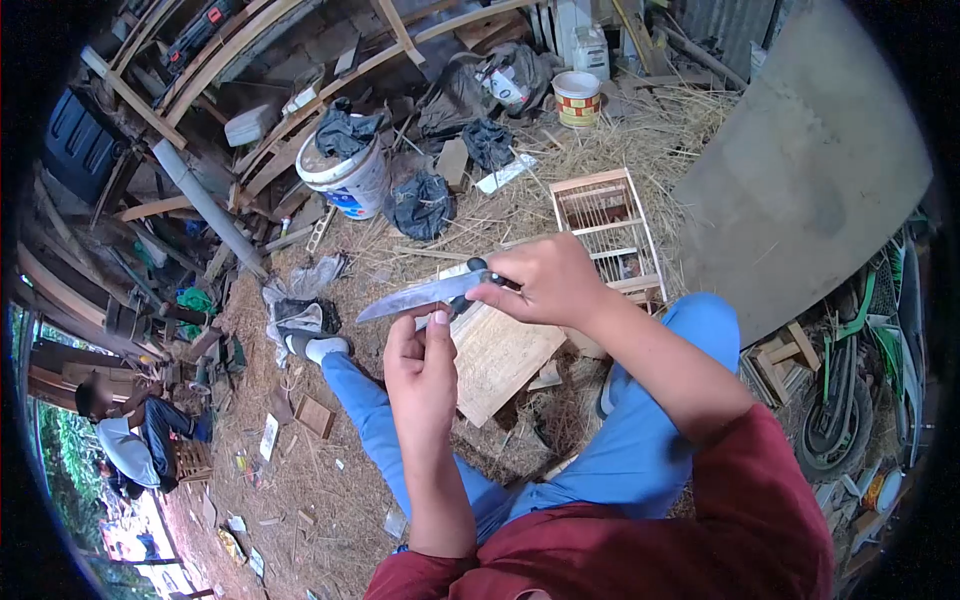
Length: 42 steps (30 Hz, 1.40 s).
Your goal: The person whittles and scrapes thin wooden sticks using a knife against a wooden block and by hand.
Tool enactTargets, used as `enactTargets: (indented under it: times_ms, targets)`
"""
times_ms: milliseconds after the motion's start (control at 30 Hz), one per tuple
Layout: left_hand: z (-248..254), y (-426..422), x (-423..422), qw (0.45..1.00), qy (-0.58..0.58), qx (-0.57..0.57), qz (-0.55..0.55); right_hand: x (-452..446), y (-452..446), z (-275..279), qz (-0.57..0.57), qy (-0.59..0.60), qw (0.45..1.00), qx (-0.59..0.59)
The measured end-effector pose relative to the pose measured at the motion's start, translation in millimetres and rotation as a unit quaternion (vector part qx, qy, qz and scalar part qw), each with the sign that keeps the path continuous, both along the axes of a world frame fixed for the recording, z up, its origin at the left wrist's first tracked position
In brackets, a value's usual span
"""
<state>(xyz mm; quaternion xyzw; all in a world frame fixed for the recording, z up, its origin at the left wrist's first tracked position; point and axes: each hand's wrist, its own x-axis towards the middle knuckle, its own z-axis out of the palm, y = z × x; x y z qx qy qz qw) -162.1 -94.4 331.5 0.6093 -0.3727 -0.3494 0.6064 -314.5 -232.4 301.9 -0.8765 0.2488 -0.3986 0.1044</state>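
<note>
My right hand (548, 282) is closed around the black handle of a knife (420, 298), its broad blade pointing left. Just below the blade, my left hand (422, 365) is pinched, thumb against fingers. Whatever it grips by the blade is too small to make out. Beneath both hands a pale wooden board (510, 362) lies between my legs. A black-handled tool, partly hidden behind the knife and my right hand, shows at the board's far end.
Beyond the board stands a small wooden cage (600, 225) with thin bars. A white bucket (345, 180) and a smaller paint bucket (577, 98) are farther back on straw. A large grey sheet (810, 170) leans at right, near a motorcycle wheel (838, 425). Another person (130, 440) sits at far left.
</note>
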Motion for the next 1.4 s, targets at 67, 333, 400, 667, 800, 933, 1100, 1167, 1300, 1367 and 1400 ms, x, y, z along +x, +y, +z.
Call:
enactTargets:
  times_ms: [67,333,400,667,800,933,1100,1167,1300,1367,1400]
  targets:
    - [1.0,2.2,-0.9,0.999,-0.010,0.032,0.012,-2.2,-1.4,3.3,-0.014,0.018,1.000,-0.009]
    - [4.3,9.3,-0.4,1.000,-0.004,-0.006,0.016,-4.4,-1.9,4.3,-0.070,-0.013,0.997,0.025]
    - [-1.1,8.4,-0.6,1.000,-0.024,0.001,0.006,2.5,17.9,9.3,-0.004,-0.015,1.000,0.023]
    - [12.7,14.1,-5.4,1.000,0.014,-0.007,0.003,-8.5,-13.4,8.8,-0.081,-0.026,0.993,0.087]
    - [9.8,9.2,-10.2,1.000,-0.012,-0.013,0.007,-3.4,12.3,12.3,0.008,-0.020,1.000,0.008]
    - [14.5,14.3,-16.7,1.000,0.010,0.012,-0.002,-5.9,-11.5,3.9,-0.068,0.013,0.991,0.111]
    - [11.6,9.8,-15.9,0.998,0.055,-0.005,-0.024,-8.7,3.6,11.9,0.012,-0.037,0.998,0.058]
    - [14.8,11.4,-18.3,0.998,0.061,0.002,-0.025,-5.6,9.4,12.0,0.026,-0.028,0.998,0.040]
    - [15.8,15.7,-21.4,0.998,0.065,0.017,-0.021,-5.6,8.7,10.4,0.023,-0.025,0.999,0.029]
    - [17.9,18.1,-21.7,0.996,0.077,0.012,-0.041,-8.3,-2.5,5.8,0.004,-0.017,0.999,0.037]
    - [19.6,19.0,-21.3,0.994,0.089,0.005,-0.062,-11.6,-12.8,5.8,-0.035,-0.026,0.998,0.054]
